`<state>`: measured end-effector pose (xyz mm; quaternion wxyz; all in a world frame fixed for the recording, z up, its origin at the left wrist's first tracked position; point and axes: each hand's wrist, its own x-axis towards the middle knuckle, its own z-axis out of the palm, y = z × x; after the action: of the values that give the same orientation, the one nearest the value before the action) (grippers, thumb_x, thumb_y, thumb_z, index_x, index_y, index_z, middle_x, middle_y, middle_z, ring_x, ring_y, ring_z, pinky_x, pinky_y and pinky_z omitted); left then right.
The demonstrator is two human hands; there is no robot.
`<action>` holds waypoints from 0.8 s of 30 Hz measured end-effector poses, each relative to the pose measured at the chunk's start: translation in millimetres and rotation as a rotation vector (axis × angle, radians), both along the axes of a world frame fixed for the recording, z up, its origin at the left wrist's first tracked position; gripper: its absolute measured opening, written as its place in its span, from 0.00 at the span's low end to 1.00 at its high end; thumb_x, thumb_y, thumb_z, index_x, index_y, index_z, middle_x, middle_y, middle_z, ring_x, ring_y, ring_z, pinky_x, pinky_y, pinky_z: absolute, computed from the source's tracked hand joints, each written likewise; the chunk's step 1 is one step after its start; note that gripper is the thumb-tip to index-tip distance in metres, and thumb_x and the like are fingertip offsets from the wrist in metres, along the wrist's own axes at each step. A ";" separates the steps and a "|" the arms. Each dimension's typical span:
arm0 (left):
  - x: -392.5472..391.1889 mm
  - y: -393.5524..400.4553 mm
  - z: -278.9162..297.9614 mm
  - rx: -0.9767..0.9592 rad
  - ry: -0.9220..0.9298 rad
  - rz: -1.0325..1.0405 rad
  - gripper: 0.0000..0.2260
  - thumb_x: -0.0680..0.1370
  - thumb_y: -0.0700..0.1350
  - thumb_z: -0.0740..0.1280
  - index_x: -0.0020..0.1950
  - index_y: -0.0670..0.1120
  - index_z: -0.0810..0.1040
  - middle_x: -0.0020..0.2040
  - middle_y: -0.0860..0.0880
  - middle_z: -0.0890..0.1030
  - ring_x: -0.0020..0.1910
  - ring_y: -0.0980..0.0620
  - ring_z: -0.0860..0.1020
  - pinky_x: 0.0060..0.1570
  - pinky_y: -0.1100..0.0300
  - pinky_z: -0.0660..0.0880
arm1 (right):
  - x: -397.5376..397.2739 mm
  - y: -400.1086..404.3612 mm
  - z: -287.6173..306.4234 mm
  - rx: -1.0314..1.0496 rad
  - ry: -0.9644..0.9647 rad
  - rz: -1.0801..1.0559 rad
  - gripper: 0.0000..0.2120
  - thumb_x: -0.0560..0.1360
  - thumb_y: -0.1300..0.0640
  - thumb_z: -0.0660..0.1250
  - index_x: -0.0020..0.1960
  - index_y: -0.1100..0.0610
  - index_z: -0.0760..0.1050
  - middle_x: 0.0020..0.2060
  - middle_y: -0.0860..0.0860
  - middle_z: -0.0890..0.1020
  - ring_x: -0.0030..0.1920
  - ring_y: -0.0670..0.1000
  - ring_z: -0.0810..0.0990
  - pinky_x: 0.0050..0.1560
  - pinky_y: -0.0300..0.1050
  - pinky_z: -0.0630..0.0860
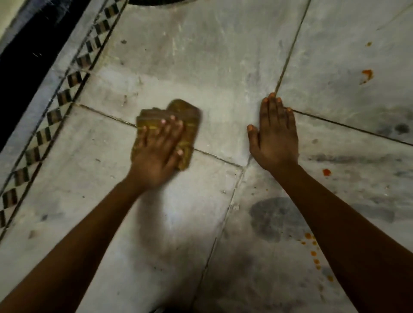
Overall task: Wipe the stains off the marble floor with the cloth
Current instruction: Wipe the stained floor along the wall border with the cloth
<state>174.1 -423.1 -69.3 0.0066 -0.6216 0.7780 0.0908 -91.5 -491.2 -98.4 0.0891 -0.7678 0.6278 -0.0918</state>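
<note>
A folded yellow-brown cloth (184,116) lies on the grey marble floor (201,55), across a tile joint. My left hand (156,149) presses flat on top of it, fingers spread over the cloth; hand and cloth are motion-blurred. My right hand (276,136) rests flat on the floor to the right, fingers together, holding nothing, with its fingertips at a joint crossing. Orange-red stains dot the floor on the right: one smear (366,76) far right, a drop (326,172) near my right forearm, and several small spots (314,253) lower down.
A checkered border strip (55,111) runs diagonally along the left, with a dark band (20,55) beyond it. Dark grey smudges (274,219) mark the tile under my right arm. A dark round edge (154,1) shows at the top.
</note>
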 end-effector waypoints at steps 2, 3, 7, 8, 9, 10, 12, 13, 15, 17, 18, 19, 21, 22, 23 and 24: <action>19.4 -40.3 2.2 0.037 0.003 0.207 0.28 0.78 0.58 0.45 0.77 0.49 0.48 0.77 0.47 0.50 0.76 0.48 0.49 0.71 0.44 0.44 | -0.2 0.6 0.6 -0.005 0.000 -0.005 0.33 0.76 0.44 0.42 0.75 0.64 0.51 0.75 0.61 0.55 0.75 0.57 0.53 0.74 0.51 0.46; 22.3 -68.8 3.0 0.058 0.008 0.299 0.27 0.80 0.58 0.45 0.77 0.52 0.46 0.78 0.49 0.47 0.76 0.49 0.46 0.72 0.44 0.42 | 0.1 0.2 0.8 -0.011 0.001 -0.006 0.33 0.76 0.44 0.42 0.75 0.64 0.51 0.75 0.61 0.55 0.75 0.58 0.53 0.74 0.52 0.46; -16.2 -146.7 4.4 0.082 -0.004 0.378 0.23 0.83 0.53 0.46 0.77 0.53 0.43 0.78 0.49 0.44 0.76 0.47 0.43 0.71 0.41 0.39 | 0.7 -0.9 -0.1 -0.008 0.000 0.000 0.33 0.77 0.44 0.43 0.75 0.64 0.52 0.75 0.61 0.55 0.75 0.57 0.53 0.74 0.52 0.47; -30.4 -149.1 4.3 0.077 0.000 0.357 0.23 0.83 0.53 0.45 0.77 0.53 0.43 0.78 0.49 0.45 0.76 0.47 0.43 0.70 0.40 0.38 | 1.5 -1.6 0.4 -0.012 0.004 0.002 0.33 0.77 0.45 0.43 0.75 0.64 0.52 0.75 0.61 0.55 0.75 0.57 0.53 0.74 0.52 0.47; -45.3 -145.0 1.5 0.069 0.012 0.320 0.24 0.82 0.54 0.45 0.77 0.52 0.43 0.78 0.49 0.46 0.76 0.47 0.44 0.70 0.40 0.38 | 0.6 -1.0 -0.2 -0.013 0.012 0.002 0.33 0.77 0.45 0.44 0.75 0.64 0.52 0.74 0.61 0.56 0.75 0.57 0.54 0.74 0.52 0.48; -57.8 -134.8 -0.2 0.053 0.022 0.270 0.25 0.81 0.55 0.43 0.77 0.52 0.44 0.78 0.49 0.48 0.77 0.48 0.45 0.70 0.40 0.38 | 0.5 -1.3 0.5 -0.012 0.017 0.001 0.33 0.77 0.45 0.44 0.75 0.64 0.52 0.74 0.61 0.56 0.75 0.58 0.54 0.74 0.52 0.48; -74.1 -101.5 -2.4 0.020 0.024 0.141 0.29 0.77 0.59 0.39 0.77 0.51 0.46 0.78 0.50 0.50 0.77 0.49 0.47 0.70 0.44 0.38 | 0.3 -1.4 1.5 -0.007 0.018 -0.002 0.33 0.77 0.45 0.44 0.75 0.64 0.52 0.74 0.61 0.56 0.75 0.57 0.54 0.73 0.52 0.47; -76.9 -80.9 -2.3 0.013 0.022 0.075 0.29 0.76 0.59 0.39 0.77 0.51 0.47 0.78 0.50 0.51 0.76 0.49 0.48 0.70 0.45 0.38 | -0.2 -0.7 2.4 -0.002 0.017 -0.001 0.33 0.76 0.45 0.43 0.75 0.64 0.52 0.75 0.61 0.56 0.75 0.57 0.54 0.73 0.51 0.46; -68.3 -40.9 -4.3 -0.011 0.007 -0.057 0.27 0.78 0.57 0.44 0.77 0.51 0.51 0.77 0.49 0.55 0.76 0.49 0.52 0.70 0.45 0.42 | -0.5 -1.1 3.3 -0.001 0.018 -0.002 0.33 0.76 0.45 0.43 0.75 0.63 0.52 0.75 0.60 0.55 0.75 0.57 0.53 0.73 0.49 0.43; -43.8 -14.4 -5.9 -0.039 -0.035 -0.121 0.26 0.78 0.56 0.48 0.76 0.52 0.55 0.76 0.48 0.59 0.75 0.47 0.55 0.70 0.43 0.46 | 0.1 -0.8 3.6 -0.003 0.019 0.000 0.33 0.77 0.45 0.43 0.75 0.63 0.51 0.75 0.60 0.55 0.75 0.57 0.54 0.72 0.49 0.43; -28.5 -9.5 -6.1 -0.047 -0.062 -0.100 0.26 0.77 0.56 0.49 0.75 0.54 0.56 0.76 0.47 0.60 0.74 0.44 0.56 0.70 0.41 0.48 | 0.1 -0.5 3.3 0.000 0.019 0.000 0.33 0.77 0.45 0.43 0.75 0.63 0.51 0.75 0.61 0.55 0.75 0.57 0.54 0.72 0.48 0.43; -13.6 -10.1 -5.1 -0.041 -0.083 -0.039 0.27 0.75 0.57 0.50 0.75 0.55 0.56 0.76 0.46 0.59 0.74 0.41 0.55 0.70 0.39 0.48 | 0.1 -0.2 3.0 0.003 0.019 -0.002 0.33 0.77 0.45 0.43 0.75 0.64 0.51 0.75 0.61 0.55 0.75 0.57 0.54 0.72 0.48 0.43; 8.9 -29.3 -1.3 0.011 -0.102 0.143 0.30 0.72 0.61 0.47 0.75 0.58 0.54 0.77 0.44 0.52 0.75 0.37 0.51 0.69 0.36 0.47 | -0.3 -1.3 2.4 -0.004 0.017 -0.007 0.33 0.77 0.45 0.43 0.75 0.64 0.52 0.75 0.61 0.56 0.75 0.57 0.54 0.73 0.49 0.44; 17.3 -44.3 0.5 0.045 -0.105 0.234 0.31 0.71 0.63 0.44 0.75 0.59 0.51 0.78 0.45 0.49 0.75 0.38 0.48 0.69 0.37 0.45 | 0.3 -1.2 2.3 -0.008 0.015 -0.007 0.32 0.77 0.45 0.43 0.75 0.64 0.52 0.74 0.61 0.56 0.75 0.57 0.54 0.73 0.49 0.44; 23.4 -61.3 0.9 0.068 -0.086 0.317 0.32 0.71 0.65 0.43 0.75 0.60 0.49 0.78 0.46 0.46 0.76 0.39 0.46 0.70 0.38 0.44 | 0.0 -1.0 1.6 -0.008 0.016 -0.006 0.32 0.77 0.45 0.43 0.75 0.64 0.52 0.74 0.61 0.56 0.75 0.57 0.54 0.73 0.49 0.44; 28.2 -79.6 1.7 0.075 -0.058 0.387 0.31 0.72 0.66 0.44 0.75 0.61 0.48 0.78 0.46 0.45 0.76 0.40 0.44 0.70 0.38 0.44 | 0.2 -0.4 1.0 -0.009 0.019 -0.006 0.32 0.77 0.45 0.43 0.75 0.64 0.52 0.74 0.61 0.56 0.75 0.57 0.54 0.73 0.49 0.44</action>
<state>202.3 -502.7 -67.6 0.0348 -0.7614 0.6393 0.1013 -91.2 -491.6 -97.3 0.0794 -0.7671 0.6305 -0.0879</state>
